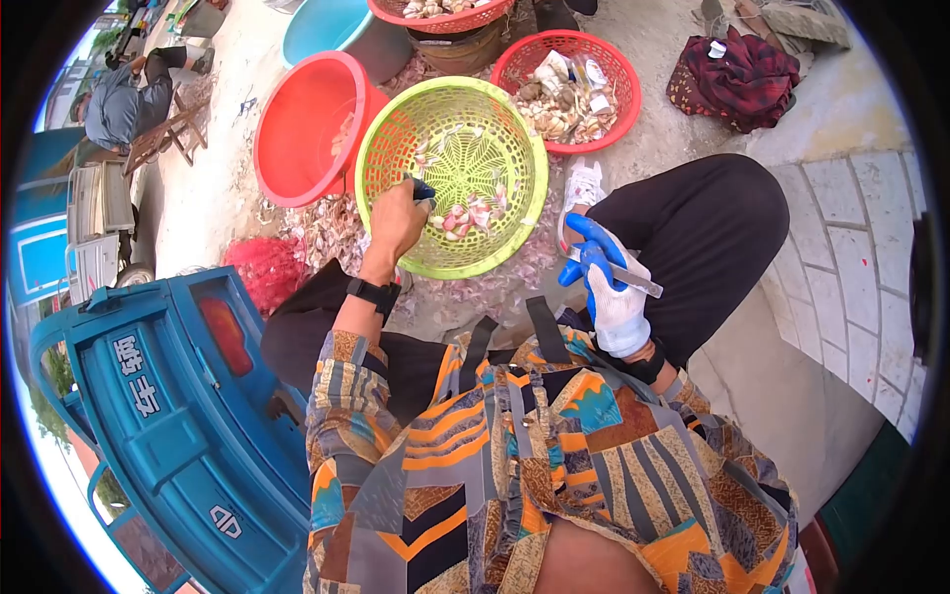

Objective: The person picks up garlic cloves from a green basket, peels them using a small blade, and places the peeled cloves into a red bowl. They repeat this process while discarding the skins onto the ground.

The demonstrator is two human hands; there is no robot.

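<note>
- Outdoors, on pale, dusty ground (233, 124), with large paving slabs (846, 257) along the right side and a blue truck (168, 436) at lower left. Farther back at left, a seated person (124, 104) beside a wooden chair (170, 134).
- Right hand (616, 297), in a white glove with blue coating: fingers bent, closed round a flat blade (635, 282), near the bent right knee and well apart from the green basket.
- Left hand (398, 220), with a dark covering at the fingertips: reaching over the near left rim of the green basket (517, 163), fingers curled inward. Cannot tell how far closed, or whether gripping anything; fingertips partly hidden.
- In the green basket, pinkish garlic cloves (465, 218) gathered low, just right of the left hand, with others scattered farther up.
- Around the green basket: a red tub (295, 129) close at left, a light blue tub (315, 32) behind, a red basket (631, 94) of garlic pieces at upper right, another red basket (440, 22) at the top edge.
- At right, a dark red checked cloth (737, 81) on the ground; at left, a pink net bag (265, 272) beside loose skins (332, 226).
- In the way: left hand and wrist across part of the green basket's rim.
</note>
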